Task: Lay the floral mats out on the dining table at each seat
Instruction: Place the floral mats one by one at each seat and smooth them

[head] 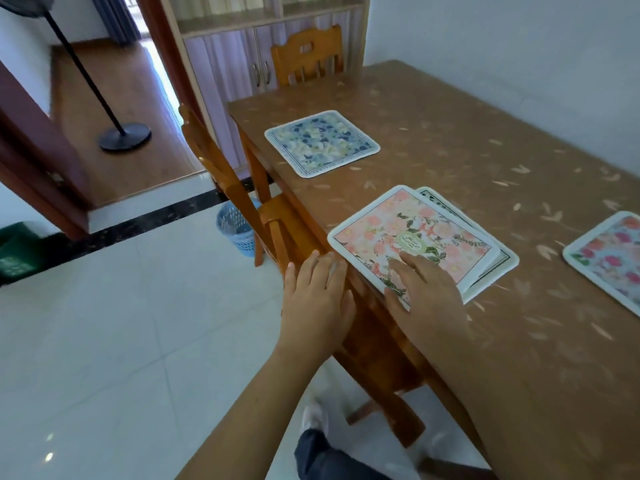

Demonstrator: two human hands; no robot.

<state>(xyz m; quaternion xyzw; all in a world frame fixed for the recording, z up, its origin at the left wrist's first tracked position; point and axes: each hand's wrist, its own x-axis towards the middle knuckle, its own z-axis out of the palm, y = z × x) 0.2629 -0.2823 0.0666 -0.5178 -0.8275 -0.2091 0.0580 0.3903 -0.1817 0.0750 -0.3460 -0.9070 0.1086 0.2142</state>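
Resting a hand on the pink mat (398, 230)

The left hand (317, 296) is by the table (467, 140) edge, fingers straight and close together, holding nothing. The right hand (427, 284) lies flat on the pink mat, fingers a little spread. A second mat (504, 259) peeks out under it. A rosy mat (609, 261) lies to the right. Farther off sits the blue mat (322, 143).

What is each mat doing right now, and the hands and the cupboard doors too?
blue mat: lying flat on the table, alone.
pink mat: lying askew on top of the under mat.
under mat: mostly covered, edges peeking out.
right-edge mat: flat, cut off by the picture's edge.
left hand: open, fingers straight, at the table edge.
right hand: open, fingers resting on the pink mat.
cupboard doors: closed.
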